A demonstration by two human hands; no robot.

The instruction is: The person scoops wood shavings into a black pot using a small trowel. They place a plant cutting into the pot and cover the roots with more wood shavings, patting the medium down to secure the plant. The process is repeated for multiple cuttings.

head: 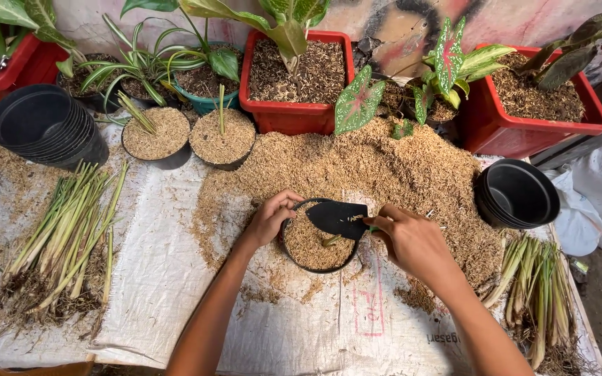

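On the white woven sack (175, 278) covering the worktop, the left hand (271, 219) curls its fingers around the rim of a small black pot (315, 244) filled with rice husk. The right hand (412, 240) pinches a black trowel (337, 218) over the pot, fingers closed on its handle. Bundles of cut stalks (64, 233) lie at both sides. Beyond, a husk pile (384, 167), stacked black pots (43, 125) and red planters (294, 115) stand.

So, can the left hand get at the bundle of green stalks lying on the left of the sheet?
Probably yes. The left hand rests on the rim of the small black pot, and only bare white woven sheet lies between it and the bundle of green stalks; nothing blocks the way.
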